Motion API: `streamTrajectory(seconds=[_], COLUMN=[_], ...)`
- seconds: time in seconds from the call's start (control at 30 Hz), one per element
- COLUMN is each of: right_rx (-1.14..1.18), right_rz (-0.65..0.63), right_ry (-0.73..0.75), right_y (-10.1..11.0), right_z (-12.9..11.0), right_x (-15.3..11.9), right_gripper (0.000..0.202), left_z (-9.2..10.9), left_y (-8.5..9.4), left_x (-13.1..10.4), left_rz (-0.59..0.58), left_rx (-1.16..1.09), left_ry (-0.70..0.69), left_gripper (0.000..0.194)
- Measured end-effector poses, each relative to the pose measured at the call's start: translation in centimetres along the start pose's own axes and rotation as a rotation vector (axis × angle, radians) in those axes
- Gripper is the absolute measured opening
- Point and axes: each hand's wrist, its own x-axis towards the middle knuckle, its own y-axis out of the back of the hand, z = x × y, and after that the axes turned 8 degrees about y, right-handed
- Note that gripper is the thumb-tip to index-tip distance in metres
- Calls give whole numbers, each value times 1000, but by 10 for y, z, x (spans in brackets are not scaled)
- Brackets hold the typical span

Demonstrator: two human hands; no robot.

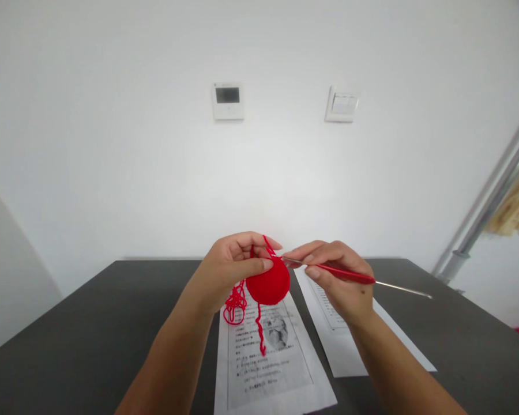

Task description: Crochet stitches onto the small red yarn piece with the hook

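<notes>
Between thumb and fingers, my left hand (231,268) pinches a round red crochet piece (269,283) at its upper left edge. A strand of red yarn runs up over the left index finger. My right hand (339,276) is closed around the red handle of a crochet hook (346,273), whose metal tip meets the top edge of the piece. The hook's other metal end sticks out to the right. From the piece a red yarn tail (260,328) hangs down over the paper. Loose red yarn (236,302) lies tangled below my left hand.
A printed sheet (272,374) with a picture lies under the work on the dark table (90,334). Another printed sheet (350,357) lies to its right, partly behind my right forearm. A white wall stands behind, with a wall panel (228,102) and a switch (342,104).
</notes>
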Motion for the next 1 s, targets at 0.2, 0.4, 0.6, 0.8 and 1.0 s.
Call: streamTrajectory(seconds=[0.2, 0.4, 0.6, 0.8, 1.0], right_rx=[100, 104, -13, -189, -461], right_rz=[-71, -202, -294, -419, -576], right_ry=[-108, -129, -104, -29, 125], right_y=[13, 23, 27, 30, 24], right_z=[4, 0, -7, -12, -20], right_x=[3, 7, 7, 8, 12], right_gripper=[7, 5, 7, 12, 15], left_z=[0, 0, 1, 0, -3], left_y=[3, 4, 0, -2, -5], left_x=[2, 2, 2, 3, -1], left_rz=[-38, -16, 27, 50, 131], left_rx=[64, 172, 237, 280, 410], left_ry=[6, 12, -3, -14, -51], left_gripper=[17, 15, 12, 10, 12])
